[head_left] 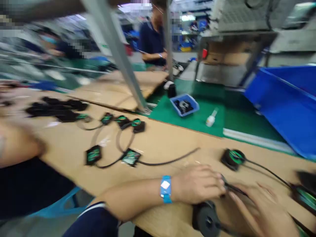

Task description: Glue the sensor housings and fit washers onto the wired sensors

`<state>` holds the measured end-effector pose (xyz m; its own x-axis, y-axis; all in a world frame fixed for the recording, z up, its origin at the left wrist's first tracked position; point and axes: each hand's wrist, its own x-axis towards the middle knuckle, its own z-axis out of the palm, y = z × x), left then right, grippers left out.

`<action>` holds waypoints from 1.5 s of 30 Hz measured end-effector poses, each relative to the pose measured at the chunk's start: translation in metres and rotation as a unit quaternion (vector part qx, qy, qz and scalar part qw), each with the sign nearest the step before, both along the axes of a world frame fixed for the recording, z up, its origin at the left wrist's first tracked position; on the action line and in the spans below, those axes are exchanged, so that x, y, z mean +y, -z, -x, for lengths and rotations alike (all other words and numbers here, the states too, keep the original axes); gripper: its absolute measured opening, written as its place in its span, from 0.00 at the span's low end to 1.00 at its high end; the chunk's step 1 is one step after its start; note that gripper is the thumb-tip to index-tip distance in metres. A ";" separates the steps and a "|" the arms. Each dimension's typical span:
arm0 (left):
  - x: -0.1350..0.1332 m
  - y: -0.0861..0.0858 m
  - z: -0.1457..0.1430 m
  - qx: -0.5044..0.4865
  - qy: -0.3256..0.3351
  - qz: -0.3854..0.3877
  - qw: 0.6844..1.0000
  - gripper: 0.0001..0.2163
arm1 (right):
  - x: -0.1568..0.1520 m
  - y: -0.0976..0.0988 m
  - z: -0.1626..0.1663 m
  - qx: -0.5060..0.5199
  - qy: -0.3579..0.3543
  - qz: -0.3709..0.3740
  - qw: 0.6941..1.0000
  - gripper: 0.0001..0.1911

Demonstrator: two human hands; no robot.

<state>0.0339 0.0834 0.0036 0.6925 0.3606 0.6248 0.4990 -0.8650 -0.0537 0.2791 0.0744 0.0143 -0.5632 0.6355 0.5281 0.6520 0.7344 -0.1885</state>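
My left hand (199, 184), with a blue strap (166, 189) on its wrist, is closed around a small dark piece at the end of a black cable (235, 189). From there the cable runs right, between the fingers of my right hand (268, 209), which is blurred but looks closed on it. Just below my left hand lies a round black housing (208, 219) with a cable leaving its right side. Beyond my hands, a black housing with a green circuit board (235, 157) rests on the brown tabletop (170, 148), its cable running right.
Several black housings with green boards (93, 154) and cables lie left of my hands, near a black pile (56, 108). A blue tray (184, 105) and white bottle (211, 119) stand behind. A large blue bin (283, 98) is at right. Another person's arm (19, 144) is at left.
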 end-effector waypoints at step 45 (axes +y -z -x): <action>0.016 0.018 0.011 -0.210 0.028 0.556 0.803 0.24 | -0.003 -0.013 -0.005 -0.004 0.082 0.111 0.990 0.03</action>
